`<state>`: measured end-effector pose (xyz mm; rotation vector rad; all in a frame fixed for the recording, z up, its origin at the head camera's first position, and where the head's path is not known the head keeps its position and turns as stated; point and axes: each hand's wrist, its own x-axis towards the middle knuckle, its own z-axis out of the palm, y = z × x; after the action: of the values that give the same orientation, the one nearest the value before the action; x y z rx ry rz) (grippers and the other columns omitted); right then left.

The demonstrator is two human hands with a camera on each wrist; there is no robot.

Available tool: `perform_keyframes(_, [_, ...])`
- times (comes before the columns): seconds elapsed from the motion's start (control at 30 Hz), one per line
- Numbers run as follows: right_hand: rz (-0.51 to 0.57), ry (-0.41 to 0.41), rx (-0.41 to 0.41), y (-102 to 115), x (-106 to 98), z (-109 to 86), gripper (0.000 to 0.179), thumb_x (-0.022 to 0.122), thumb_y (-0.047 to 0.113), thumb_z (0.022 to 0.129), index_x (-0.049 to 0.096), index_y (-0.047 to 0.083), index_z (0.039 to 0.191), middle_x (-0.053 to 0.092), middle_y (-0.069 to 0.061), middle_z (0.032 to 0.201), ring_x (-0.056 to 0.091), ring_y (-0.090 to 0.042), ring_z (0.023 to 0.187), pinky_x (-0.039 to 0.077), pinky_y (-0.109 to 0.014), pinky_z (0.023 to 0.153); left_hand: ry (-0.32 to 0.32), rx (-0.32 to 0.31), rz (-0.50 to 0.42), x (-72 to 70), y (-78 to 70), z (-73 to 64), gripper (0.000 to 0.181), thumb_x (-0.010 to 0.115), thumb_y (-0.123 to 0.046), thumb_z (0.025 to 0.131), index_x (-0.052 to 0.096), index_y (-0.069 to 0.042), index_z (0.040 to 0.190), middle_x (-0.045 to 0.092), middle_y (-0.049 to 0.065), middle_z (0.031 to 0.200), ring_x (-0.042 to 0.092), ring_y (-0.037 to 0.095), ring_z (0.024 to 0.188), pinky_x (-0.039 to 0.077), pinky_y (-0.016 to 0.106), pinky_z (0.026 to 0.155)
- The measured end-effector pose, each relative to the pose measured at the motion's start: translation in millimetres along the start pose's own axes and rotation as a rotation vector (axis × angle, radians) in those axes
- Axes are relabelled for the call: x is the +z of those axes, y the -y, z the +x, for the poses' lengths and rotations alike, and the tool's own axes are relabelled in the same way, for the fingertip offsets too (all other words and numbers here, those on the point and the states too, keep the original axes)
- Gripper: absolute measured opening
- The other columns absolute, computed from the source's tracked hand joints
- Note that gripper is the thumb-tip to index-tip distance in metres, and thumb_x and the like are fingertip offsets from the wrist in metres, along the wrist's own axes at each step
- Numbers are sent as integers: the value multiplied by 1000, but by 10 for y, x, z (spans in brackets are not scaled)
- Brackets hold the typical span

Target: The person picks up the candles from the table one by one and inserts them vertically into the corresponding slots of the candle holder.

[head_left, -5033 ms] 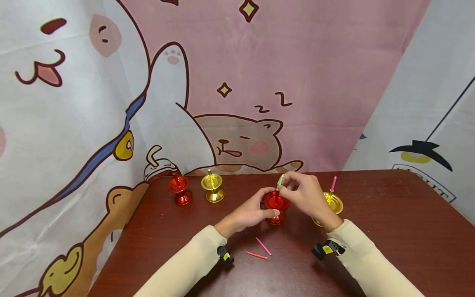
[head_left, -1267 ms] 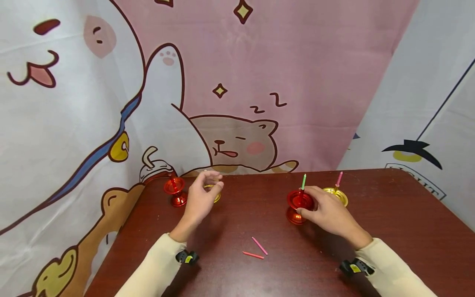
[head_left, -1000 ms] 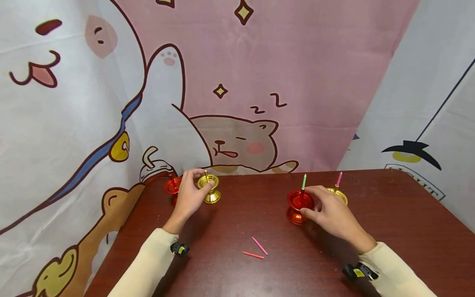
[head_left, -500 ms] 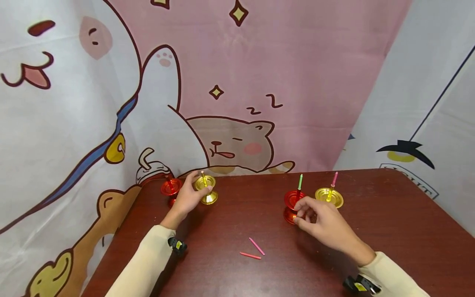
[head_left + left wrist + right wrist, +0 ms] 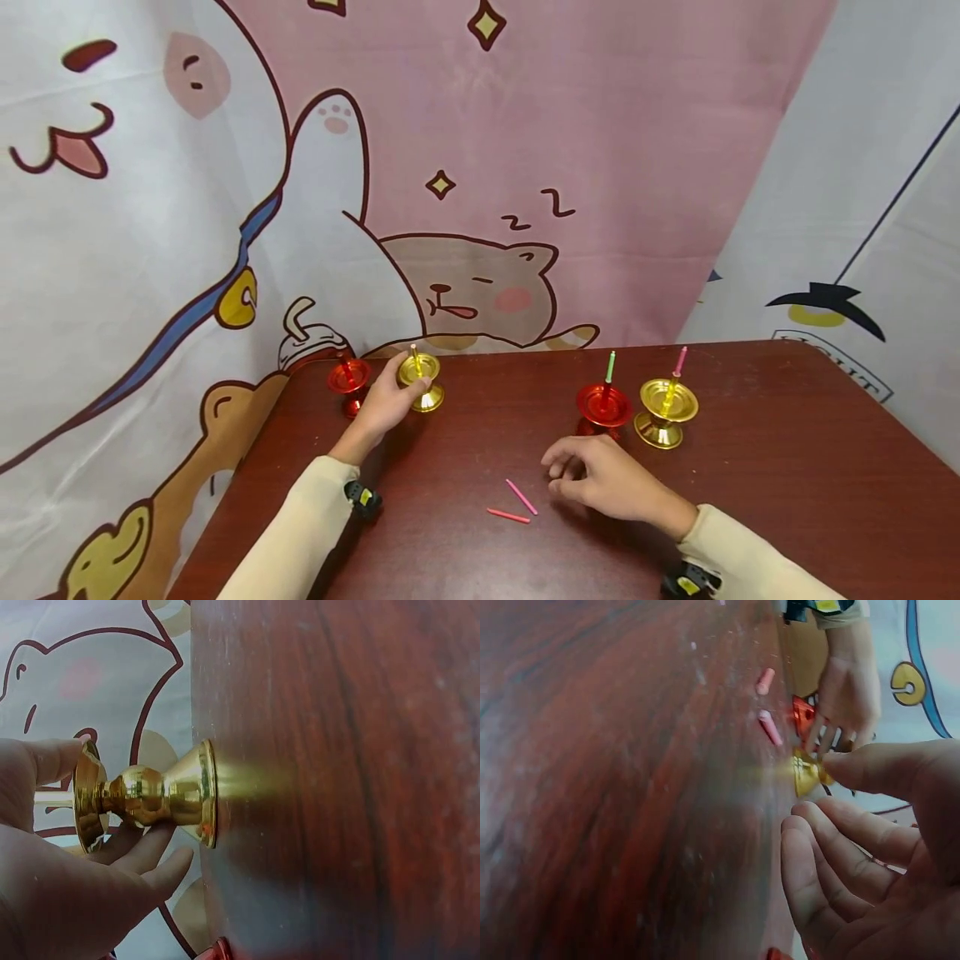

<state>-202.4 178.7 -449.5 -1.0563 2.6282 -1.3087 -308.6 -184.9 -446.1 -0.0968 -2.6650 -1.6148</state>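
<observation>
At the back left of the table, my left hand (image 5: 384, 407) grips a gold candle holder (image 5: 187, 793). In the left wrist view its thumb lies at the dish rim and its fingers curl about the stem. My right hand (image 5: 611, 479) hovers over the table with fingers loosely bent and nothing between them. Left of it lie a pink candle (image 5: 522, 497) and a coral-red candle (image 5: 508, 516). Behind it stands a red candle holder (image 5: 603, 404) bearing an upright green candle (image 5: 611, 367); its base is partly hidden by that hand.
Beside the right-hand red holder stands another gold candle holder (image 5: 660, 432) with a pink candle (image 5: 680, 361) in it. A second red candle holder (image 5: 349, 377) is at the far left, partly behind the left hand. A printed cloth (image 5: 630, 167) hangs behind the brown table (image 5: 787, 467).
The green candle was set in the red holder, which moved right beside the gold one. My left hand went to the left gold holder. My right hand let go and moved nearer the loose candles.
</observation>
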Motion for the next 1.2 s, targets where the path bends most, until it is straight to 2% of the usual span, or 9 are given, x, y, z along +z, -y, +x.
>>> perform_keyframes(0.27, [-75, 69, -15, 35, 173, 126, 19, 91, 5, 87, 82, 9, 103, 72, 8, 90, 65, -3, 82, 58, -27, 72, 51, 29, -13, 44, -42, -52, 74, 73, -20, 105, 37, 1, 167, 53, 30, 156, 55, 43, 140, 42, 60, 119])
perform_keyframes(0.5, [-127, 63, -9, 75, 275, 202, 20, 97, 14, 82, 82, 16, 95, 66, 13, 84, 61, -3, 77, 49, -23, 68, 100, 60, -23, 97, -62, -80, 72, 76, -17, 104, 41, 0, 164, 57, 26, 152, 57, 41, 138, 42, 59, 120])
perform_keyframes(0.63, [-156, 63, -8, 97, 313, 237, 24, 99, 14, 78, 80, 17, 93, 64, 14, 82, 59, 0, 75, 49, -23, 68, 133, 82, -15, 129, -100, -108, 69, 76, -16, 104, 43, -1, 163, 60, 24, 149, 58, 40, 135, 42, 60, 119])
perform_keyframes(0.9, [-157, 72, -2, 101, 317, 266, 27, 100, 10, 76, 78, 17, 91, 64, 14, 79, 59, -1, 73, 49, -24, 67, 177, 117, -19, 198, -138, -142, 70, 76, -17, 104, 44, -1, 163, 61, 22, 146, 59, 38, 134, 42, 60, 118])
perform_keyframes(1.2, [-90, 100, 35, 50, 251, 264, 27, 100, 8, 76, 78, 20, 86, 64, 16, 76, 59, 0, 72, 48, -23, 64, 228, 119, -23, 255, -185, -194, 71, 76, -17, 104, 42, -4, 165, 59, 20, 150, 57, 38, 137, 41, 59, 120])
